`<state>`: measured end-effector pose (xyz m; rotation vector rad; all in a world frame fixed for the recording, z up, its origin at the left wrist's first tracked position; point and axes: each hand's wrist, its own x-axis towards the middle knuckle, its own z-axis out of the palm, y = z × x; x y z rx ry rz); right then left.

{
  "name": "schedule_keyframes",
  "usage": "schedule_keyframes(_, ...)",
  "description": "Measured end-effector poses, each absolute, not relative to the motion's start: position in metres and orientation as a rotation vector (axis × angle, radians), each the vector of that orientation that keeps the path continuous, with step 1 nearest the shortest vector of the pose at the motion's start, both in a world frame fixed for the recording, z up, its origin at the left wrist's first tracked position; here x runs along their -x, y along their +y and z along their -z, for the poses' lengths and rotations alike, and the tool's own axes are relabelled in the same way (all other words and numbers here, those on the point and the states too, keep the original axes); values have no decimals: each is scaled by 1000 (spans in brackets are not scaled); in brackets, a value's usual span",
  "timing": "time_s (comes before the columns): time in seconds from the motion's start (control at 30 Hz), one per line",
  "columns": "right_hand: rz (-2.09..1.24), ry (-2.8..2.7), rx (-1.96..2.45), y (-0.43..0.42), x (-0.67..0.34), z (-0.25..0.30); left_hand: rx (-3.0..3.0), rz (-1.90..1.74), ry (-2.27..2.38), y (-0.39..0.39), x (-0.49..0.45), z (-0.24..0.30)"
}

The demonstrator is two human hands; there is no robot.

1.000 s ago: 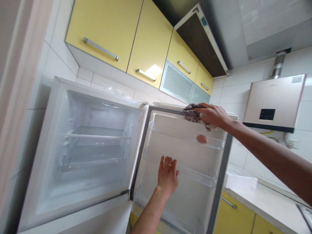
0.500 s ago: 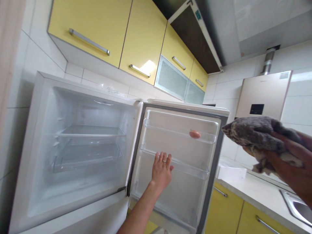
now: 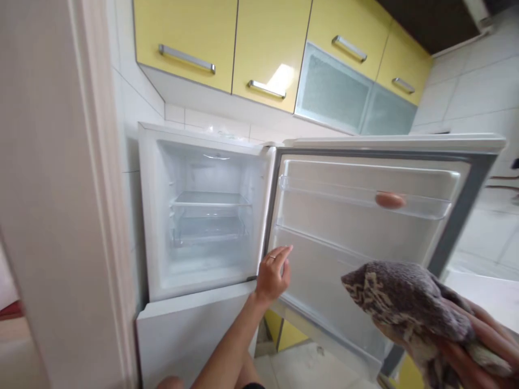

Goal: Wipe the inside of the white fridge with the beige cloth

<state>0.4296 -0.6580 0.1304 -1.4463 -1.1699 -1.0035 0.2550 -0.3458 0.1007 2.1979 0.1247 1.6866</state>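
Observation:
My right hand is closed around a bunched grey-brown cloth with a pale pattern, in front of the lower right of the opened fridge door. My left hand, a ring on one finger, is near the hinge side of that door. Its fingers are loosely bent, with the thumb apart and nothing visible in them; whether it touches the door I cannot tell. A brown egg lies in the clear upper door shelf. To the left is the open fridge compartment, with a glass shelf inside.
Yellow wall cabinets with metal handles hang above the fridge. A pale wooden door frame stands close on the left. Tiled floor shows below the door, and a white countertop lies behind it at the right.
My view has turned left and down. The right hand has brought the cloth lower, in front of the fridge door. My left hand has shifted toward the hinge side, its fingers more bent.

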Motion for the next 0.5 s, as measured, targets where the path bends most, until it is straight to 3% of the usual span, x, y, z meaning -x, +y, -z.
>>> schedule_keyframes(0.17, 907, -1293, 1277, -567, -393, -97, -1457, -1649, 625, -376, -197, -50)
schedule_keyframes(0.3, 654, -1198, 1232, -492, -342, -72, -1040, -1800, 828, -410, -151, -44)
schedule_keyframes(0.5, 98, -1078, 1216, -406, -255, -38, -1501, -1529, 907, -431, -122, -43)
